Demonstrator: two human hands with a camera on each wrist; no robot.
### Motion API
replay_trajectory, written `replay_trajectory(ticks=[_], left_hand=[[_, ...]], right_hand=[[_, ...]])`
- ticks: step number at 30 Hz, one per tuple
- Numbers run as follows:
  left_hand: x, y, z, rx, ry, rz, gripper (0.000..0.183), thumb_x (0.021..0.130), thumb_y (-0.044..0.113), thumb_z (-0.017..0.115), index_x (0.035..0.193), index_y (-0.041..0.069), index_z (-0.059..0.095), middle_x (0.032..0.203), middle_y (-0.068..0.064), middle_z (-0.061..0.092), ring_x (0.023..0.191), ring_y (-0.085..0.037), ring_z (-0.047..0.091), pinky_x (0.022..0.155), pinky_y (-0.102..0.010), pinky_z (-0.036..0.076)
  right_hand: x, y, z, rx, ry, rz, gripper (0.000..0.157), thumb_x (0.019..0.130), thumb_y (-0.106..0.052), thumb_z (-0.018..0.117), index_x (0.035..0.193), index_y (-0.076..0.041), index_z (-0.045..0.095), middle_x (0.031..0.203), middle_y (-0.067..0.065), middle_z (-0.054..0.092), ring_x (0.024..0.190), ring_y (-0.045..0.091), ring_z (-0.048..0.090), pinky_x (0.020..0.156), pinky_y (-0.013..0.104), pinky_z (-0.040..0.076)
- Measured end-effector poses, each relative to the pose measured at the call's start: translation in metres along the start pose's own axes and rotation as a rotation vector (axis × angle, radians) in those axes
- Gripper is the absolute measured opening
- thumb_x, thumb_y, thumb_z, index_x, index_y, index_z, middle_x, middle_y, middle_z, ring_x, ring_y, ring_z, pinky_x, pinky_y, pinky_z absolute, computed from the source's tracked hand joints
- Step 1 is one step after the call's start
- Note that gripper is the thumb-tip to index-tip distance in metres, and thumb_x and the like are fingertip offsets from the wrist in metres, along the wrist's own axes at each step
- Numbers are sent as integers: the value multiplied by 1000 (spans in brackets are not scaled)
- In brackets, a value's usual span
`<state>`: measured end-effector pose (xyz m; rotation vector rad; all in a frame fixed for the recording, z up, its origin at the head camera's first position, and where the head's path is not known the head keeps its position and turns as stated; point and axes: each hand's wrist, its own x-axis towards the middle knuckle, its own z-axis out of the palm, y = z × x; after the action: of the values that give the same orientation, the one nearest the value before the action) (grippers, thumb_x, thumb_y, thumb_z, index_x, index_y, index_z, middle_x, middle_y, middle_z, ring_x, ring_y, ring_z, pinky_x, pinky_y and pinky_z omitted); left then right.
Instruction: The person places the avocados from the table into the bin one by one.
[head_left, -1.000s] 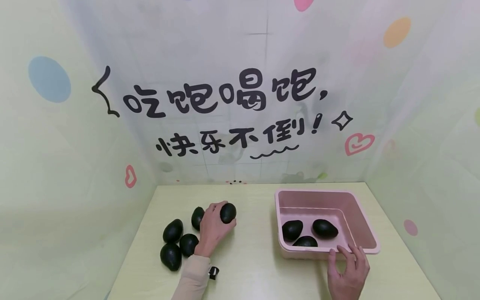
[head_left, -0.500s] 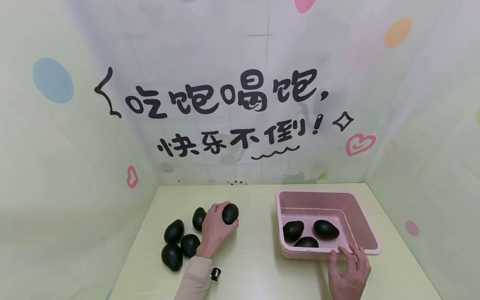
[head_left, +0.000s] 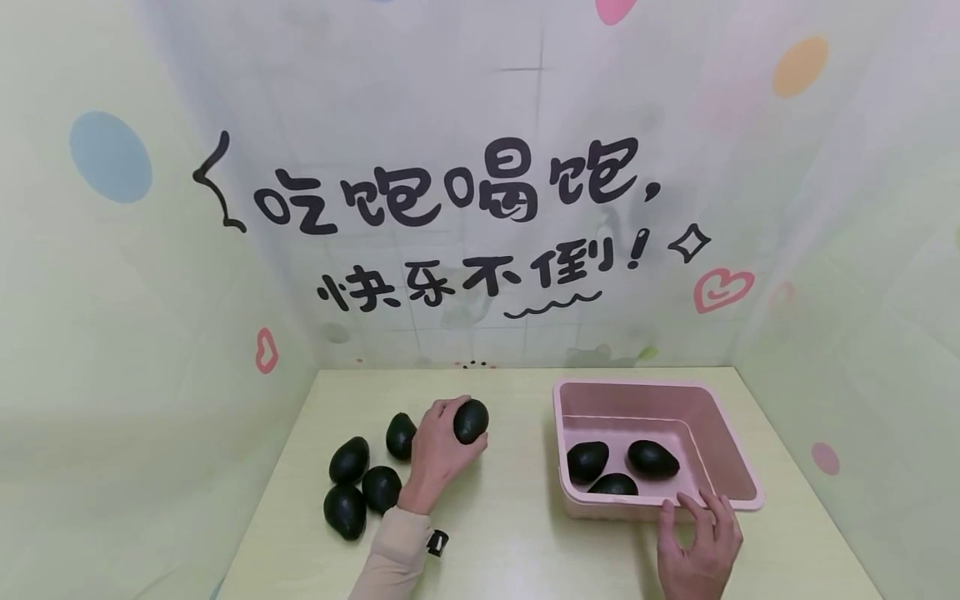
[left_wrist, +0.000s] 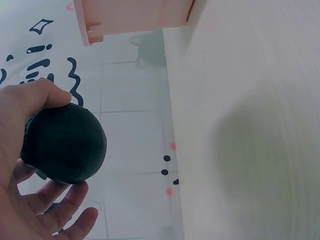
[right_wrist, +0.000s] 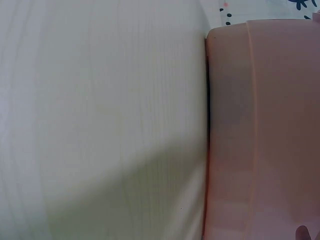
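My left hand [head_left: 437, 454] grips a dark green avocado [head_left: 471, 422] above the left part of the table. Thumb and fingers wrap that avocado [left_wrist: 70, 143] in the left wrist view, and its shadow falls on the tabletop below. Behind the left hand lies a loose group of avocados, among them a rear one [head_left: 401, 436] and a front one [head_left: 346, 512]. At right stands a pink plastic bin [head_left: 660, 499] with three avocados inside, one of them [head_left: 652, 458] near its middle. My right hand [head_left: 699, 546] holds the bin's near rim with bent fingers; one fingertip [right_wrist: 302, 233] shows in the right wrist view.
A pale wood-grain table [head_left: 510, 533] bears everything. Printed cloth walls rise behind and at both sides, the back wall [head_left: 450, 333] carrying large black lettering. The bin's outer side [right_wrist: 280, 125] fills the right of the right wrist view.
My left hand has shifted slightly right and away from me with the avocado, which stands a little farther from the others. The right hand and the bin stay in place. The head view drifts slightly.
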<state>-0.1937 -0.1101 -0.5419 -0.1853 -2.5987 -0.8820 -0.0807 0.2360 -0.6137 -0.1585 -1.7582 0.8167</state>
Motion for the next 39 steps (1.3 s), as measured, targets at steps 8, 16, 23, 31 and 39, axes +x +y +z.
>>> replay_trajectory(ticks=[8, 16, 23, 31, 39], left_hand=[[0, 12, -2, -22, 6, 34, 60, 81, 36, 87, 136, 20, 70, 122, -12, 69, 104, -32, 70, 84, -48, 60], [-2, 19, -2, -43, 1, 36, 60, 81, 38, 86, 137, 22, 70, 122, -11, 68, 104, -30, 70, 84, -47, 59], [-1, 22, -1, -73, 19, 55, 60, 80, 37, 88, 135, 21, 70, 121, -9, 69, 103, -29, 71, 83, -46, 60], [0, 32, -4, -100, 22, 97, 59, 78, 35, 88, 134, 22, 71, 120, -8, 70, 101, -28, 71, 81, -45, 60], [0, 44, -6, -102, -8, 147, 61, 78, 35, 89, 135, 22, 70, 121, -7, 69, 100, -25, 71, 81, -42, 60]], right_hand=[[0, -1, 0, -5, 1, 2, 38, 92, -30, 73, 94, 8, 74, 116, 34, 68, 141, 24, 52, 125, 30, 30], [0, -2, 0, -4, 12, -7, 40, 92, -31, 72, 93, 9, 73, 114, 35, 68, 141, 24, 52, 125, 30, 30], [0, -1, 0, -3, 3, -7, 42, 94, -33, 72, 94, 9, 73, 115, 35, 67, 142, 20, 50, 125, 30, 30], [0, 0, -1, -4, -12, 1, 38, 92, -29, 73, 95, 9, 73, 116, 35, 67, 141, 26, 51, 126, 31, 29], [0, 0, -1, -6, -14, -5, 38, 92, -29, 73, 95, 9, 73, 117, 35, 68, 137, 36, 54, 125, 33, 30]])
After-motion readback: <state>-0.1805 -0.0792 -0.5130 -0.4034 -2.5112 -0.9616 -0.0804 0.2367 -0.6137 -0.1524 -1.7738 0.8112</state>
